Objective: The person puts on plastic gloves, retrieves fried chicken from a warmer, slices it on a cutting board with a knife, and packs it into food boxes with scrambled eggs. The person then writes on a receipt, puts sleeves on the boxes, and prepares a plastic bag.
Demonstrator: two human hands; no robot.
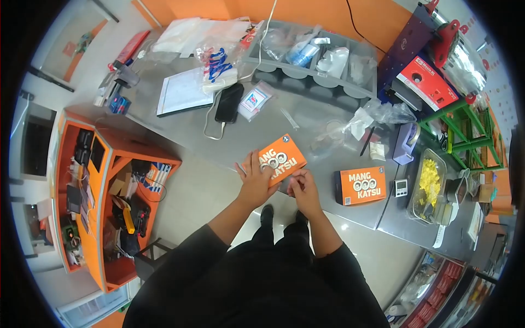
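An orange cardboard box (291,155) printed "MANG KATSU" sits tilted at the near edge of the grey table. My left hand (256,178) grips its left side, fingers laid over the printed face. Close to the box's lower right corner is my right hand (303,188), its fingers curled together in a pinch. Whatever those fingertips hold, if anything, is too small to make out. A second box (361,186) of the same print stands to the right, apart from both hands.
Behind the boxes lie a phone (229,103) on a white cable, a clipboard (185,91) and a compartment tray (306,68) with plastic bags. To the right are a small timer (401,188), a purple tape dispenser (406,143) and a clear container (429,186) with yellow bits.
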